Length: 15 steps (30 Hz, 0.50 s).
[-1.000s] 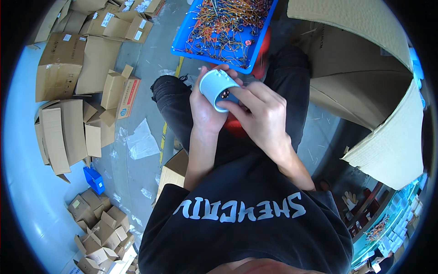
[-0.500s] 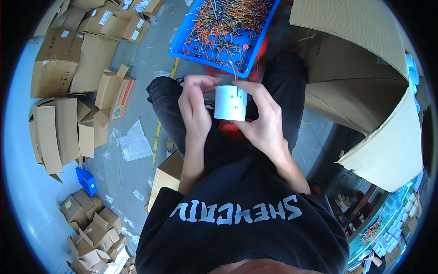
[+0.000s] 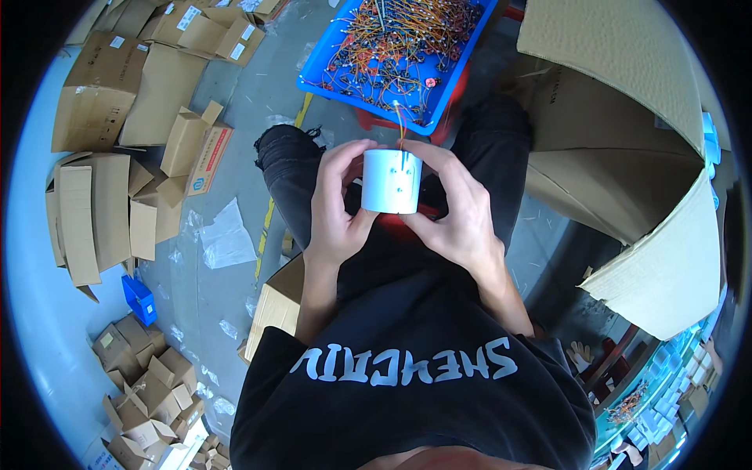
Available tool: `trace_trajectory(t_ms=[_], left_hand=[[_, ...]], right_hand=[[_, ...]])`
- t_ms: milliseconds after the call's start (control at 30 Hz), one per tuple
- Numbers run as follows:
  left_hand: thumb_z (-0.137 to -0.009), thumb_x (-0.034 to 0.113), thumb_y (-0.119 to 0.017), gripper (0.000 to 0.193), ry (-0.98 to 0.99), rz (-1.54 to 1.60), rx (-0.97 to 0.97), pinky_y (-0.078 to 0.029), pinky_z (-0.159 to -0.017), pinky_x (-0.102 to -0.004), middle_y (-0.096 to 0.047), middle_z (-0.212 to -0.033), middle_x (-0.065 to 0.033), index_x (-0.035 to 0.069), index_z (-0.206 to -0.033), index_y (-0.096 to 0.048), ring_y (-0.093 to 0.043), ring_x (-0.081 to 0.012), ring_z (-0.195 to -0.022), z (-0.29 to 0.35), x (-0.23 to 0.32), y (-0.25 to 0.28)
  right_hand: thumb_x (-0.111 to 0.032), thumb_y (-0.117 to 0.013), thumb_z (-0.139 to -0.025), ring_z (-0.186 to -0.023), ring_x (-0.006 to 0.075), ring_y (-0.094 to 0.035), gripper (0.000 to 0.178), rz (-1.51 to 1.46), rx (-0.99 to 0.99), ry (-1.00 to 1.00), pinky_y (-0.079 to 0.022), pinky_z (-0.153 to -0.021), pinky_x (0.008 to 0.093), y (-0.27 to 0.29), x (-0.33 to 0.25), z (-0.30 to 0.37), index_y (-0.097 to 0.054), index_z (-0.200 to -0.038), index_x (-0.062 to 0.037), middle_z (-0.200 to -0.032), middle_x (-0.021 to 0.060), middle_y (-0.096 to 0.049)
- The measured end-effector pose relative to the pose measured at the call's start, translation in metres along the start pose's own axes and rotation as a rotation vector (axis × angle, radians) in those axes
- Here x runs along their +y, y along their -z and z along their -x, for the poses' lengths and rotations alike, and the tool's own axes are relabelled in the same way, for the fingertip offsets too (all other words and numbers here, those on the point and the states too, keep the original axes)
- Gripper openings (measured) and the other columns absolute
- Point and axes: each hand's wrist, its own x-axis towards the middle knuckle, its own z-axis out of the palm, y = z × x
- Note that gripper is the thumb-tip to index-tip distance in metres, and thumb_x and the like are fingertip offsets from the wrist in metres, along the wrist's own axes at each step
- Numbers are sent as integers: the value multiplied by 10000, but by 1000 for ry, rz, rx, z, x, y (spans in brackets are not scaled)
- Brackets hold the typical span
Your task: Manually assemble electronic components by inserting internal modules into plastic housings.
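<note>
A short white plastic cylinder (image 3: 385,182) with a slot and several small holes in its side is held upright over my lap. My left hand (image 3: 337,200) curls round its left side, fingers at the upper rim and thumb at the lower edge. On the other side my right hand (image 3: 462,207) grips it the same way, thumb below and forefinger above. Thin orange and yellow wires (image 3: 401,125) with a pale connector stick up from its top. Just beyond stands a blue tray (image 3: 333,95) heaped with wire leads (image 3: 399,39) bearing small round parts.
The tray rests on a red stool (image 3: 454,98). At right a large open cardboard box (image 3: 611,180) stands close to my knee. Several cardboard boxes (image 3: 106,211), a small blue bin (image 3: 139,299) and a plastic sheet (image 3: 228,235) lie at left. A bench with white parts (image 3: 658,384) is at lower right.
My left hand has closed in on the cylinder, its thumb now at the lower edge. The cylinder has shifted slightly down and left in view, still in my right hand.
</note>
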Motion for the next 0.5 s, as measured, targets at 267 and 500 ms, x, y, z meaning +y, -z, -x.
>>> trace_trajectory(t_ms=[267,500], left_hand=[[-789,336,-762,711,67,-73,12,-488,-902,-357,-539,-1213,-172,-10,-1317,-435,-593,-280,-1078,-6,8,-11],[-798,363,-758,747,306,-261,-45,-488,-896,-332,-514,-1269,-158,-61,-1322,-435,-562,-218,-1109,-25,4,-12]], right_hand=[[7,-747,-691,-1035,375,-635,575,1,54,-129,-532,-858,380,-2,-2,-1,-531,-1224,31,-1148,218,-613],[23,-710,-774,-980,261,-677,481,-411,72,-389,-540,-835,329,-22,36,-8,-521,-1215,62,-1045,212,-668]])
